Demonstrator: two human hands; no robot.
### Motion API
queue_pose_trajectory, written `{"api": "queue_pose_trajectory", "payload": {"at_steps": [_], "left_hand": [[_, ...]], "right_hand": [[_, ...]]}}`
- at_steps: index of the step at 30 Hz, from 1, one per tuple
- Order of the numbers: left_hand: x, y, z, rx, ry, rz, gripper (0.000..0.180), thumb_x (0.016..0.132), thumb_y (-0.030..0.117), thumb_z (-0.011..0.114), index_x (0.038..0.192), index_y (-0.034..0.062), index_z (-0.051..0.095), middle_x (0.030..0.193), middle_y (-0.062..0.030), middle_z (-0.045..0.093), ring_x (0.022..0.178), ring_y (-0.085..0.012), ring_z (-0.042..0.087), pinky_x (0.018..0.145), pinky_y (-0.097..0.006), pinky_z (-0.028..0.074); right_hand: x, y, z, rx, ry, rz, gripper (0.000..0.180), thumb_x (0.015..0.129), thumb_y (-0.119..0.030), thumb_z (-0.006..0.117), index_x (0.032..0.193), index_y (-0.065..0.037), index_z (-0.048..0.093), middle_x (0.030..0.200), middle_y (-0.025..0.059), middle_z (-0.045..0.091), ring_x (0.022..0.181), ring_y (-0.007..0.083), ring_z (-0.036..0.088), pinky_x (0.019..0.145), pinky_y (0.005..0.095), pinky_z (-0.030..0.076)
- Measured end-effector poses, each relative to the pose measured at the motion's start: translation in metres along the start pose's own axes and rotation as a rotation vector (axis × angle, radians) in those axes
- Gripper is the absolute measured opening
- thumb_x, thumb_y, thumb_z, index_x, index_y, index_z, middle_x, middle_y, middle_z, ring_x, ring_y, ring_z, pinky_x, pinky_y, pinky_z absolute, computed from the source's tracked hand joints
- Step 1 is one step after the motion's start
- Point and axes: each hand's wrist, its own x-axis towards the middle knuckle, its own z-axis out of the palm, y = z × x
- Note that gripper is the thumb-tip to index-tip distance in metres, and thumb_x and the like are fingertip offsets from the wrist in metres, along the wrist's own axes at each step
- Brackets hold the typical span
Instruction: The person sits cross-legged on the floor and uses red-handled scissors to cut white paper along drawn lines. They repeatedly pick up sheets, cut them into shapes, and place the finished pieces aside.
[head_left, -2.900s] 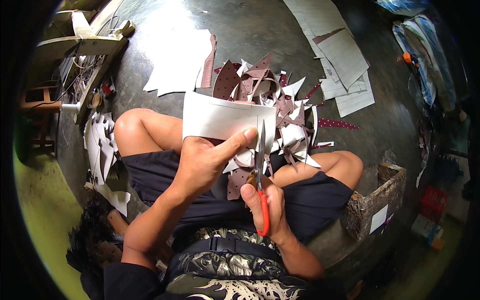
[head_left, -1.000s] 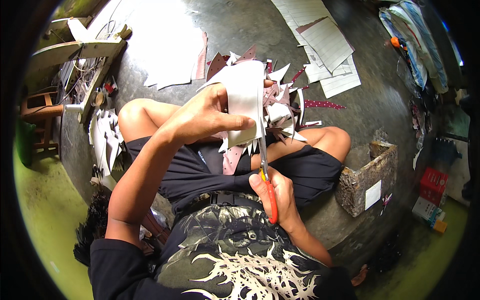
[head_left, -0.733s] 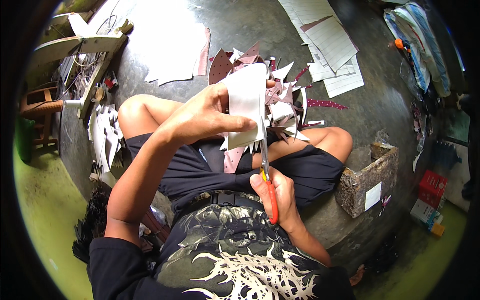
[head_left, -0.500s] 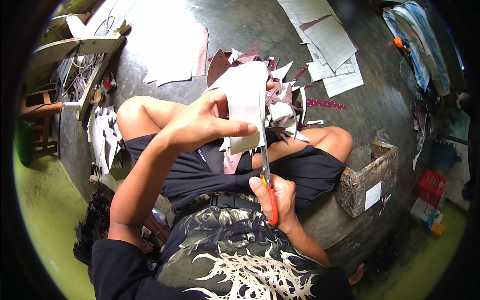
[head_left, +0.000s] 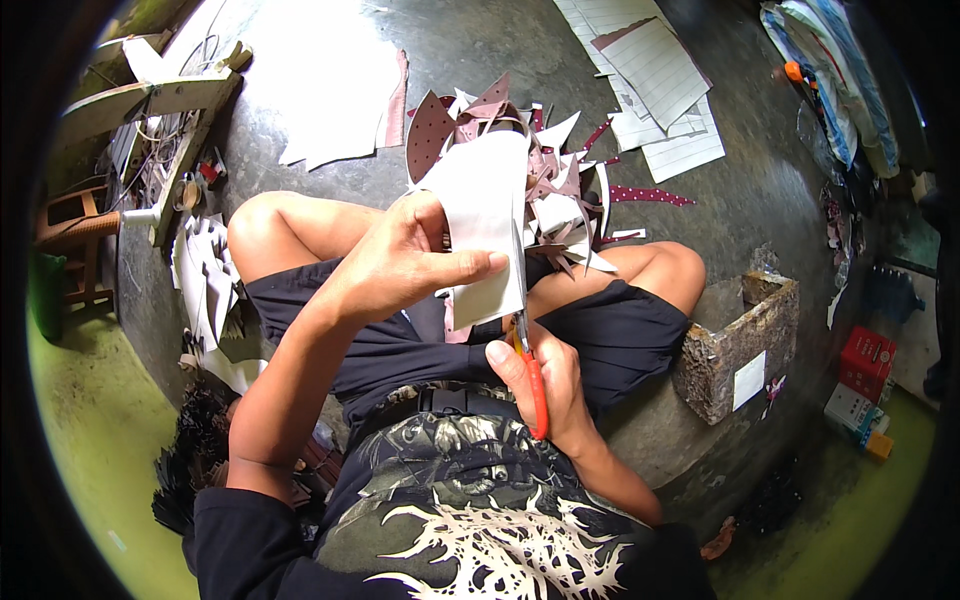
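Observation:
My left hand [head_left: 415,255] pinches a white sheet piece [head_left: 485,190] above my lap, thumb on top and fingers underneath. In my right hand [head_left: 555,375] is a pair of scissors [head_left: 537,390] with red handles, its blades along the right edge of the piece. Whether the blades are closed I cannot tell. Beyond the held piece, by my crossed legs, lies a heap of offcuts [head_left: 560,205], white, pink and dark red with dots. The fingers of my left hand are partly hidden behind the piece.
White sheets [head_left: 335,90] lie at the far left on the dark floor [head_left: 480,40], and lined sheets [head_left: 655,85] at the far right. A worn box [head_left: 735,345] stands beside my right knee. White scraps [head_left: 205,280] are piled by my left knee, near a wooden frame [head_left: 190,95].
My right hand and the scissors have shifted slightly up and left along the piece's edge. My left hand still holds the piece, which sits slightly lower at its near end.

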Motion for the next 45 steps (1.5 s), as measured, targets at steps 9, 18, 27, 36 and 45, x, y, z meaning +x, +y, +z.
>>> {"api": "queue_pose_trajectory", "payload": {"at_steps": [9, 18, 27, 36, 45], "left_hand": [[-0.002, 0.006, 0.002, -0.028, -0.046, -0.067, 0.041, 0.091, 0.01, 0.082, 0.125, -0.0062, 0.065, 0.11, -0.0093, 0.073, 0.098, -0.0149, 0.07, 0.087, -0.031, 0.057], [0.002, 0.0, 0.01, -0.272, 0.128, 0.107, 0.041, 0.094, 0.008, 0.079, 0.13, -0.0049, 0.062, 0.117, -0.0098, 0.072, 0.106, -0.0162, 0.068, 0.095, -0.034, 0.056], [-0.004, -0.01, 0.019, -0.188, 0.097, 0.079, 0.045, 0.094, 0.008, 0.079, 0.134, -0.0032, 0.061, 0.121, -0.0095, 0.07, 0.109, -0.0162, 0.067, 0.097, -0.034, 0.055], [-0.01, -0.008, 0.027, -0.236, 0.085, 0.119, 0.046, 0.094, 0.006, 0.078, 0.135, -0.0033, 0.059, 0.12, -0.0088, 0.07, 0.111, -0.0173, 0.067, 0.097, -0.035, 0.055], [-0.004, -0.005, 0.019, -0.47, 0.141, 0.122, 0.035, 0.095, 0.002, 0.077, 0.127, -0.0024, 0.066, 0.115, -0.0077, 0.073, 0.105, -0.0152, 0.069, 0.092, -0.031, 0.056]], "right_hand": [[-0.005, -0.001, 0.003, 0.009, 0.069, 0.001, 0.029, 0.101, -0.029, 0.071, 0.098, 0.0, 0.073, 0.064, 0.0071, 0.061, 0.056, 0.0134, 0.055, 0.056, 0.0329, 0.048], [-0.002, 0.004, 0.002, -0.038, 0.078, -0.088, 0.029, 0.099, -0.026, 0.073, 0.091, 0.001, 0.069, 0.065, 0.0075, 0.059, 0.058, 0.0137, 0.052, 0.056, 0.0329, 0.046], [0.009, 0.016, 0.002, -0.001, 0.082, -0.171, 0.026, 0.096, -0.022, 0.076, 0.103, 0.0, 0.064, 0.068, 0.0082, 0.059, 0.06, 0.0162, 0.054, 0.059, 0.0316, 0.048], [0.004, 0.024, 0.009, 0.041, 0.137, -0.201, 0.026, 0.095, -0.022, 0.077, 0.091, 0.0, 0.065, 0.066, 0.0097, 0.06, 0.057, 0.0178, 0.057, 0.057, 0.033, 0.049], [0.002, 0.021, 0.005, 0.001, 0.086, -0.161, 0.023, 0.094, -0.019, 0.075, 0.089, 0.001, 0.064, 0.068, 0.0118, 0.06, 0.058, 0.0224, 0.06, 0.058, 0.034, 0.049]]}}
